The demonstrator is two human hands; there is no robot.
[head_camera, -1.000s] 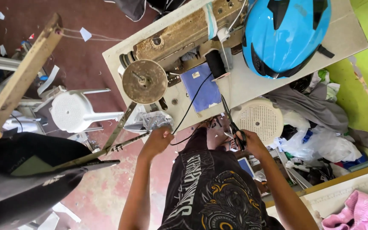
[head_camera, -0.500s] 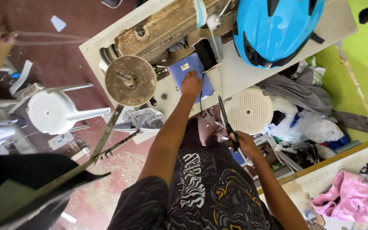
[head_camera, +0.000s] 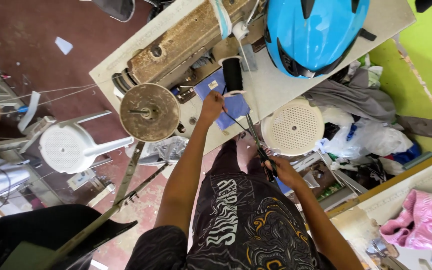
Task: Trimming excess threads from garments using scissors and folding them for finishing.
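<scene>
Near, lower centre of frame: right hand [head_camera: 282,171] clenched round black handles of long scissors [head_camera: 256,141], blades pointing up-frame twd table edge. Left hand [head_camera: 211,105] just above centre, fingers pinched on blue cloth piece [head_camera: 228,102] lying on white table [head_camera: 276,90], w/ a thin dark cord running from that hand down twd the scissors. Black thread cone [head_camera: 232,74] upright, touching cloth's upper edge. Round rusty handwheel [head_camera: 149,112] left of cloth, on end of worn sewing machine [head_camera: 186,42] at upper centre. Blue helmet [head_camera: 316,32] upper right on table, hollow side down; inside cannot be seen. White round perforated stool [head_camera: 294,126] right of centre, seat bare. Second white plastic stool [head_camera: 63,146] at left. Pink fabric [head_camera: 416,222] lower right.
</scene>
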